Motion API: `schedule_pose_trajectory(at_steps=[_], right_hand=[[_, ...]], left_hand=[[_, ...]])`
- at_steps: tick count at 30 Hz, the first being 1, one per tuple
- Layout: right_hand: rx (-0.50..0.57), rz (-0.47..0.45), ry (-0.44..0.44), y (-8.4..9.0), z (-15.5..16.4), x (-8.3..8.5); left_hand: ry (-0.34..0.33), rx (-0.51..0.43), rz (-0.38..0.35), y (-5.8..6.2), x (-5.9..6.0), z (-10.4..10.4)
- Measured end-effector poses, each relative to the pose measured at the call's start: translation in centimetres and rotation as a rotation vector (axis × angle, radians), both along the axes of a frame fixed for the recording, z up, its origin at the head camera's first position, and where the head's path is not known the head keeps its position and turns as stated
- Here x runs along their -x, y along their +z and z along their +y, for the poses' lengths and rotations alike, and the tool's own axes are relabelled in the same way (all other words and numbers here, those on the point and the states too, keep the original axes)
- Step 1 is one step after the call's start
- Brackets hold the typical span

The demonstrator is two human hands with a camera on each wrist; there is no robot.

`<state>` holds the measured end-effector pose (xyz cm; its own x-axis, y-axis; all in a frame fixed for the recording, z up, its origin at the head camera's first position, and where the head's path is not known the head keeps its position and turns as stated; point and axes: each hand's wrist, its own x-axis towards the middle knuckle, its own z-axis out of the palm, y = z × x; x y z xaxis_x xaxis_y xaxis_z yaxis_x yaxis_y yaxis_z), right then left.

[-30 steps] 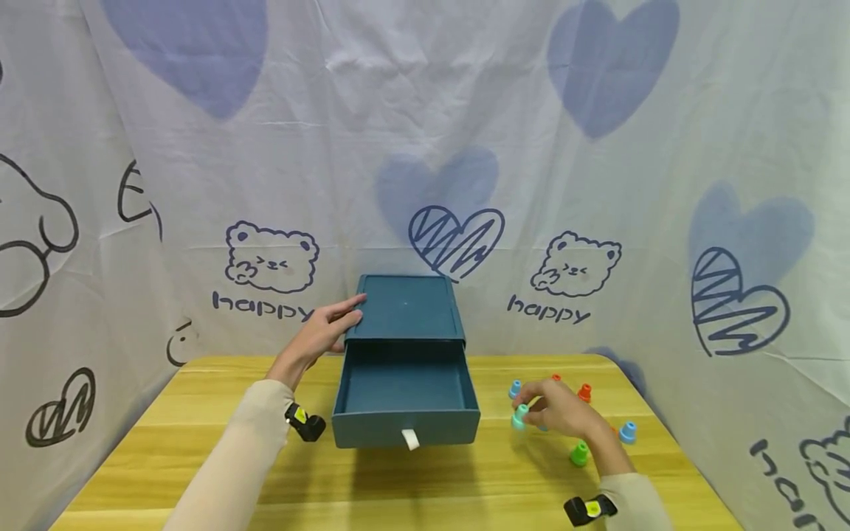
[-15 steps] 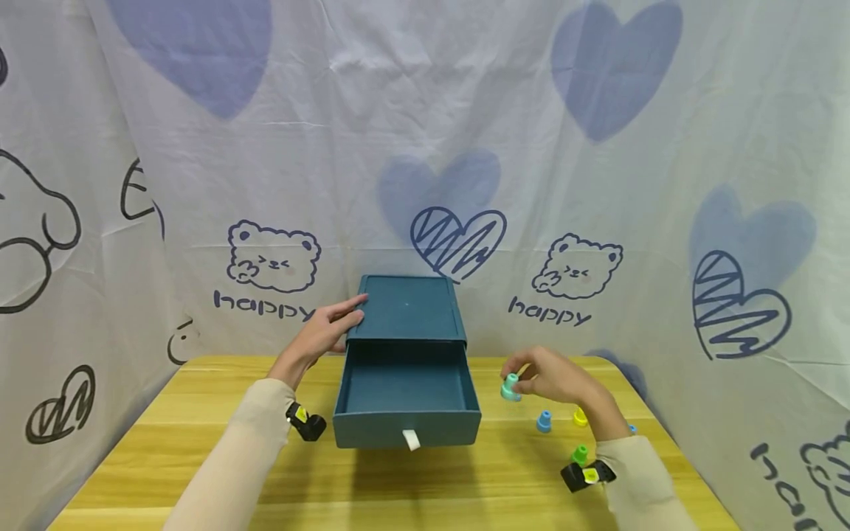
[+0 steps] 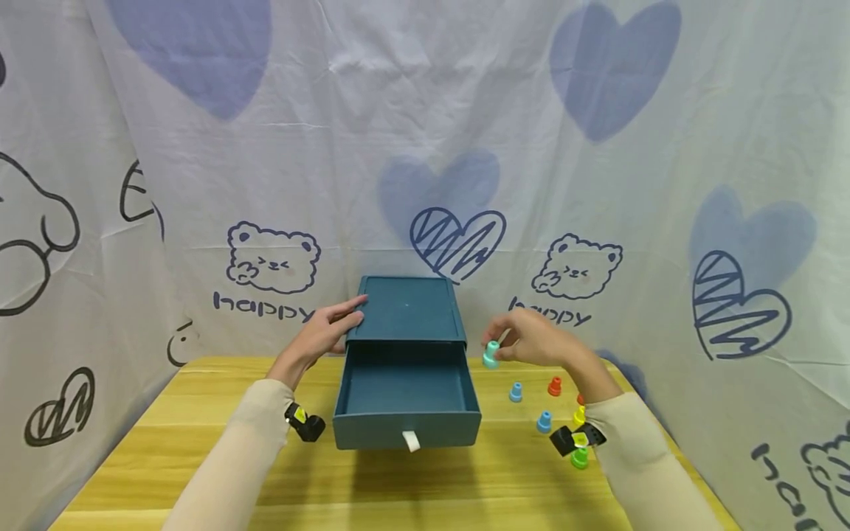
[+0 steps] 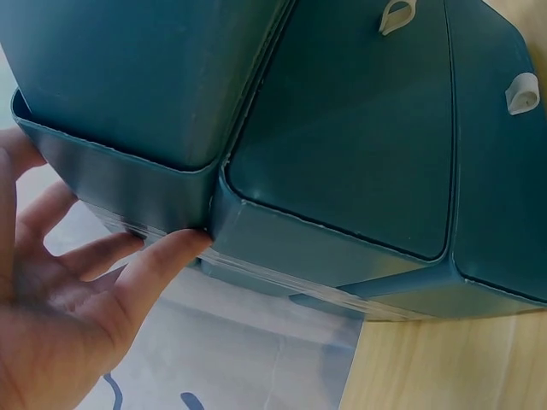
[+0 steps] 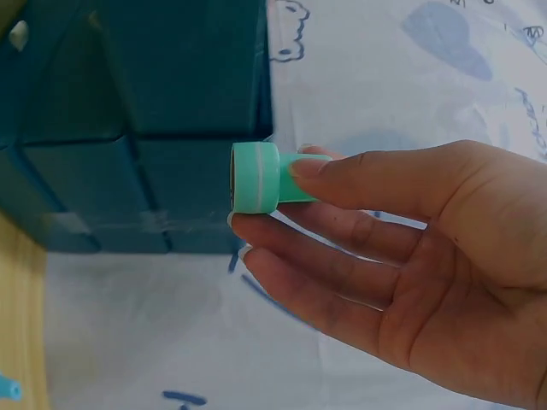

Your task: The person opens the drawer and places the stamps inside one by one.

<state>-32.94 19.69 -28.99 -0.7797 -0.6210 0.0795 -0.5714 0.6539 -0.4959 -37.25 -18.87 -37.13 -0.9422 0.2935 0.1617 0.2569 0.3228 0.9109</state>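
A dark teal drawer box (image 3: 405, 310) stands at the back of the wooden table, its drawer (image 3: 405, 402) pulled out and bare inside. My left hand (image 3: 328, 328) rests with straight fingers against the box's left side (image 4: 128, 184). My right hand (image 3: 531, 341) is raised beside the box's right edge and pinches a small mint-green peg (image 3: 491, 355) (image 5: 261, 177) between thumb and fingers.
Several small pegs lie on the table (image 3: 465, 479) right of the drawer: two blue (image 3: 516, 391) (image 3: 544, 421), an orange one (image 3: 554, 386), a green one (image 3: 580, 458). A white pull tab (image 3: 411, 439) hangs from the drawer front. Printed cloth walls enclose the table.
My right hand picked up the mint-green peg from among the others and carried it up and left toward the box. The left hand stayed put.
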Motion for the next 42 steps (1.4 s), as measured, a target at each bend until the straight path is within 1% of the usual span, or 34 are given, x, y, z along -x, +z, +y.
schedule_pose_trajectory(at_steps=[4,7,12,16,19,22,26,30,35,42], right_hand=[[0.003,-0.015,0.038,1.5,-1.2,0.0],[0.007,-0.031,0.063,2.3,-2.2,-0.1],[-0.014,-0.039,0.098,3.0,-4.3,-0.1],[-0.040,-0.034,0.144,3.4,-5.8,-0.1],[-0.074,-0.008,0.179,3.6,-6.8,0.0],[-0.118,0.017,0.195,3.8,-7.8,0.2],[-0.168,0.018,0.207,4.0,-8.9,0.5],[-0.210,0.011,0.236,4.1,-9.9,0.8],[-0.237,0.012,0.277,4.1,-10.9,1.2],[-0.252,0.011,0.291,4.2,-11.9,1.4]], left_hand=[[-0.002,0.000,-0.010,0.1,0.0,0.0],[-0.013,0.005,-0.015,0.2,0.1,0.0],[-0.022,0.013,-0.033,0.6,0.0,-0.5],[-0.035,0.012,-0.041,1.0,0.1,-0.8],[-0.037,0.022,-0.045,1.1,0.2,-0.8],[-0.040,0.028,-0.043,1.2,0.4,-0.7],[-0.047,0.013,-0.038,1.5,0.3,-0.6],[-0.048,0.007,-0.051,1.5,0.3,-0.6],[-0.048,0.009,-0.068,1.3,0.5,-0.6],[-0.031,0.023,-0.078,1.3,0.7,-0.4]])
